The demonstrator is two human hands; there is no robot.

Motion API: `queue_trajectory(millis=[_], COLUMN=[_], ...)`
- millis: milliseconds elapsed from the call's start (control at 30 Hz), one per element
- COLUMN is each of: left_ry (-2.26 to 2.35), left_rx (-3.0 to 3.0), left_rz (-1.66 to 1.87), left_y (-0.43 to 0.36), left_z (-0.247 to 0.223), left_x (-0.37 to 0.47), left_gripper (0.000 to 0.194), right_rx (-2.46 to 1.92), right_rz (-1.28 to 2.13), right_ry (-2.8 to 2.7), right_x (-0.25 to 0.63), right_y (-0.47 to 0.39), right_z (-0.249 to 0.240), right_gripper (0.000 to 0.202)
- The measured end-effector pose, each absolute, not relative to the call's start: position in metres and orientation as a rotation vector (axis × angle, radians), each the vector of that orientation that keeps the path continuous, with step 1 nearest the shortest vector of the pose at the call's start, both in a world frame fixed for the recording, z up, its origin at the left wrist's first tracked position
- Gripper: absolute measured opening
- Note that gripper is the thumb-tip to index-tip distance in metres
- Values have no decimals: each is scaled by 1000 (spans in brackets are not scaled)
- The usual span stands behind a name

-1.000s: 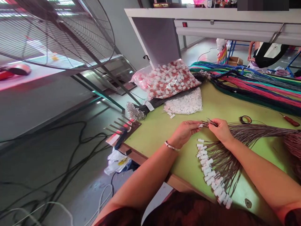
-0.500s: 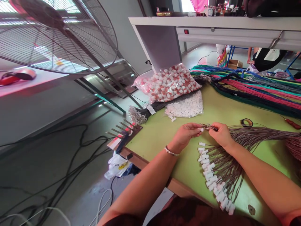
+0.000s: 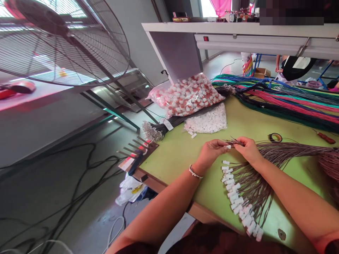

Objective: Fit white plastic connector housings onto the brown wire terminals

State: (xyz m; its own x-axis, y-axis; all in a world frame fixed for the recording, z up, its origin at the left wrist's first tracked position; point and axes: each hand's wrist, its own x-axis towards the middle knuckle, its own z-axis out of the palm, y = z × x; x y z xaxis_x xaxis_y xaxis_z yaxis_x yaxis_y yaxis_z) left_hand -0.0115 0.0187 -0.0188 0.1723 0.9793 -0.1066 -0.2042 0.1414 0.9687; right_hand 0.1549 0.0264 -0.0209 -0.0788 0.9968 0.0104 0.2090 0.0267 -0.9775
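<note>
My left hand (image 3: 212, 151) pinches a small white connector (image 3: 228, 146) between thumb and fingers. Close on its right, my right hand (image 3: 247, 149) is closed around the ends of a bundle of thin brown wires (image 3: 287, 149), whose loose tips stick out toward the left hand. Below the hands lies a slanting row of white connectors (image 3: 238, 201) fitted on brown wires that fan out under my right forearm. A clear bag of small white connectors (image 3: 208, 119) rests farther back, with a few loose pieces beside it.
Behind stands a larger bag of white and orange parts (image 3: 188, 95). Coloured wire bundles (image 3: 286, 100) cover the table's back right. A tape roll (image 3: 275, 137) and a red-handled tool (image 3: 326, 138) lie right. A pronged rack (image 3: 136, 146) sits on the left edge; a large fan (image 3: 66, 42) stands beyond.
The two hands stay close together at the wire ends, with slight finger movement. The white connector in my left hand shows a little more. The whole view has shifted slightly.
</note>
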Motion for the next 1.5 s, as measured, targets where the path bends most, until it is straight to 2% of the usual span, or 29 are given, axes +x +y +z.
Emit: queue_trajectory(millis=[367,767,1000,1100,1200,1300,1500], left_ry=[1022,1049,1284,1187,1152,1287,1773], left_rx=[853,909,1377,1296,1107,1014,1322], left_rz=[1163,1157,778,660,796,926,1083], left_y=[18,18,8,1,1,7,33], left_z=[-23,-22,-19,-16,-14,-13,-9], left_x=[-3,6,-25,-51,-76,-99,-143], left_gripper=[29,27,11,22,32,29,21], right_rx=[-1383,-1371,-1337,-1352,-1364,-1362,-1377], right_rz=[856,891,1124,1236,1252,1189,1159], right_ry=[-1676,-1673,-1500,-1447,-1476,-1538,-1540], right_x=[150,150,157,156,154,153,152], right_y=[18,21,24,23,22,22,24], right_z=[-25,-31,-20,-19,-20,-20,-19], right_gripper=[8,10,24,29,26,20,19])
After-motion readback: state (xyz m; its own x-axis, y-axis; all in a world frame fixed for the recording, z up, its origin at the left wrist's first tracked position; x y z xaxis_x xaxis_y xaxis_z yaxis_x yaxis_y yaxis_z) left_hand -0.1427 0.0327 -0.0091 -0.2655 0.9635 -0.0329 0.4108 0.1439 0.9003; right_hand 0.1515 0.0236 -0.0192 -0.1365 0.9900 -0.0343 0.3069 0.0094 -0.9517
